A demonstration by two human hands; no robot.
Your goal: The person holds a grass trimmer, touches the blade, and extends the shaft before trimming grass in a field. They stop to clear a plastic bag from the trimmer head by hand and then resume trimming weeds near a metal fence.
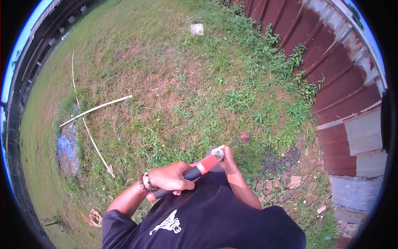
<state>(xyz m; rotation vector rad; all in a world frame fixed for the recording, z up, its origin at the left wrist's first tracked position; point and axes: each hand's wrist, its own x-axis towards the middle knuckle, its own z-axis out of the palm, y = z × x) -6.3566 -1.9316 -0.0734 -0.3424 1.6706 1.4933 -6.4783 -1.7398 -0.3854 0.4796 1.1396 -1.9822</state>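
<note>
A red-and-black grass trimmer lies slantwise in front of my dark shirt. My left hand, with beaded bracelets at its wrist, is closed around the trimmer's black rear grip. Further forward, my right hand is wrapped round a grey, ring-like part of the handle. The thin shaft runs away to the upper right and ends in a red head low over the grass. The cutting part under the head is too small to make out.
A rusty corrugated metal fence borders the right side, with leafy weeds along its foot. Broken tiles and stones lie near it. Pale poles cross on the grass at left, beside a blue tarp. A whitish slab lies ahead.
</note>
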